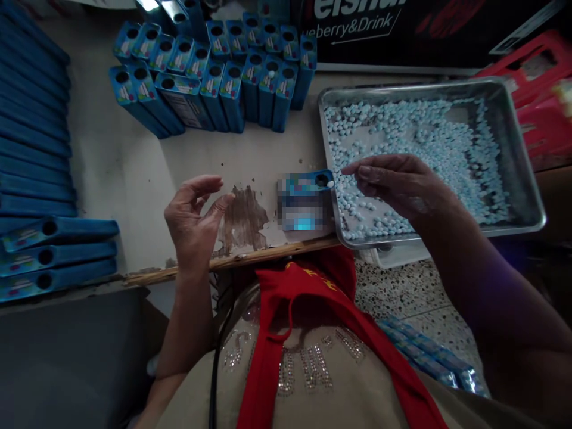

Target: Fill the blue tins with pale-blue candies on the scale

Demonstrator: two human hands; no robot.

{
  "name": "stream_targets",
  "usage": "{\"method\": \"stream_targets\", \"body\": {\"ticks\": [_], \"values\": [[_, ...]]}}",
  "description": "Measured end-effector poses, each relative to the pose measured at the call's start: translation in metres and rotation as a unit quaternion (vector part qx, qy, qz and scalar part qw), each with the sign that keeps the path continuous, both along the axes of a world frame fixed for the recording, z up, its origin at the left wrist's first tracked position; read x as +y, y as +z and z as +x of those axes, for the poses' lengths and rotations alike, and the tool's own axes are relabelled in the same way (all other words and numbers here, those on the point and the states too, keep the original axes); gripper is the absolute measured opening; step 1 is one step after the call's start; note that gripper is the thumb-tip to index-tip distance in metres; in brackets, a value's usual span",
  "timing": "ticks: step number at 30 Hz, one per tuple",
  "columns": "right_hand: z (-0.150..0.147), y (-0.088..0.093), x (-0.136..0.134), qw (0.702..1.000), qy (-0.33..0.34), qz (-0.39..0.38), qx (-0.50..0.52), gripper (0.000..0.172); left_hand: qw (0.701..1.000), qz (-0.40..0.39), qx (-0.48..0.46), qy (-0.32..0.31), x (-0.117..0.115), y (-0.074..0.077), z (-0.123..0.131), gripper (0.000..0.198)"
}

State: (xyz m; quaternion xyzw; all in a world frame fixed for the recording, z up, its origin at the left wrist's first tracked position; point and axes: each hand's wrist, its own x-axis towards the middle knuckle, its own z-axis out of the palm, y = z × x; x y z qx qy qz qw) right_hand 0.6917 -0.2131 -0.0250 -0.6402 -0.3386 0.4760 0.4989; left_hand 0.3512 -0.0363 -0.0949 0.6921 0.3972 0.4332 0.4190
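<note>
My left hand (192, 217) hovers over the worn front part of the table, thumb and fingers apart, holding nothing. Over the left rim of a metal tray (328, 143) is my right hand (397, 185), its thumb and fingers pressed together; whatever they pinch, if anything, is hidden. Small pale blue and white tablets (402, 137) are spread across the tray. Just left of my right fingertips is a small blue box (292, 185) with a round hole in its top, partly blurred out. One white tablet (330, 185) shows beside the hole.
Several blue boxes (214, 89) with round holes stand in rows at the back. More boxes (36, 155) are stacked along the left. A red plastic crate (536, 89) sits beyond the tray, and a black printed carton (393, 42) is behind. The wooden table edge (250, 256) is chipped.
</note>
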Motion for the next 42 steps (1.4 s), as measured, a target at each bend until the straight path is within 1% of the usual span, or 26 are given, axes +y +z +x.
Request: {"method": "stream_targets", "body": {"ticks": [3,6,9,12,14,16,19,20,22,23,24,25,26,27,28,29,30,32,34,35,36,37,39,41,42], "values": [[0.0,-0.002,0.011,0.997,0.063,0.025,-0.044,0.03,0.999,-0.016,0.028,-0.014,-0.006,0.006,0.008,0.035],[0.004,-0.009,0.017,0.987,0.114,0.038,-0.103,0.028,0.998,-0.027,0.043,-0.038,-0.013,0.007,0.014,0.032],[0.003,-0.016,0.019,0.97,0.157,0.063,-0.176,0.027,0.996,-0.041,0.046,-0.07,-0.018,0.003,0.019,0.03],[-0.005,-0.019,0.021,0.953,0.174,0.074,-0.237,0.017,0.992,-0.062,0.05,-0.101,-0.023,-0.004,0.024,0.031],[-0.01,-0.018,0.021,0.95,0.162,0.084,-0.254,0.013,0.988,-0.074,0.045,-0.129,-0.026,-0.008,0.028,0.033],[-0.01,-0.016,0.017,0.956,0.128,0.09,-0.249,0.011,0.984,-0.08,0.035,-0.154,-0.028,-0.012,0.034,0.038],[0.005,-0.015,0.002,0.967,0.067,0.086,-0.231,0.014,0.983,-0.071,0.017,-0.166,-0.031,-0.02,0.05,0.051],[0.013,-0.015,-0.005,0.962,0.05,0.082,-0.256,0.014,0.983,-0.064,0.014,-0.17,-0.032,-0.024,0.057,0.059],[0.025,-0.019,-0.019,0.933,0.014,0.068,-0.352,0.013,0.981,-0.055,0.015,-0.186,-0.034,-0.033,0.073,0.068],[0.028,-0.023,-0.025,0.918,-0.004,0.058,-0.393,0.015,0.979,-0.051,0.017,-0.196,-0.034,-0.036,0.081,0.066],[0.029,-0.027,-0.03,0.912,-0.023,0.05,-0.406,0.018,0.978,-0.045,0.018,-0.203,-0.035,-0.038,0.09,0.061],[0.027,-0.032,-0.033,0.921,-0.044,0.043,-0.384,0.021,0.978,-0.034,0.022,-0.204,-0.034,-0.038,0.097,0.052],[0.022,-0.038,-0.035,0.942,-0.065,0.039,-0.327,0.022,0.979,-0.014,0.028,-0.199,-0.034,-0.035,0.104,0.044],[0.017,-0.043,-0.035,0.964,-0.087,0.037,-0.25,0.022,0.98,0.019,0.038,-0.196,-0.033,-0.029,0.11,0.039],[0.011,-0.049,-0.033,0.98,-0.108,0.034,-0.164,0.023,0.977,0.063,0.049,-0.198,-0.031,-0.021,0.115,0.039],[0.005,-0.055,-0.029,0.988,-0.128,0.028,-0.08,0.025,0.97,0.114,0.06,-0.206,-0.03,-0.011,0.119,0.04],[0.0,-0.06,-0.024,0.989,-0.143,0.018,0.002,0.029,0.958,0.169,0.07,-0.219,-0.029,0.0,0.122,0.042],[-0.007,-0.068,-0.013,0.977,-0.161,-0.004,0.137,0.033,0.931,0.261,0.078,-0.242,-0.027,0.023,0.126,0.042],[-0.009,-0.071,-0.003,0.962,-0.171,-0.013,0.213,0.032,0.917,0.305,0.075,-0.248,-0.027,0.039,0.129,0.04],[-0.01,-0.071,0.0,0.956,-0.175,-0.012,0.235,0.031,0.916,0.305,0.074,-0.248,-0.028,0.044,0.131,0.039],[-0.011,-0.07,0.002,0.952,-0.175,-0.01,0.251,0.03,0.921,0.29,0.075,-0.248,-0.029,0.046,0.132,0.038],[-0.012,-0.068,0.002,0.949,-0.17,-0.009,0.266,0.03,0.931,0.26,0.077,-0.246,-0.031,0.046,0.132,0.036],[-0.013,-0.064,-0.002,0.947,-0.141,-0.01,0.287,0.033,0.955,0.171,0.063,-0.234,-0.034,0.042,0.132,0.031],[-0.011,-0.06,-0.007,0.964,-0.106,-0.005,0.243,0.038,0.973,0.069,0.022,-0.217,-0.032,0.037,0.127,0.03],[-0.008,-0.058,-0.008,0.977,-0.097,0.006,0.189,0.038,0.979,0.027,0.0,-0.204,-0.026,0.035,0.122,0.032]]}}
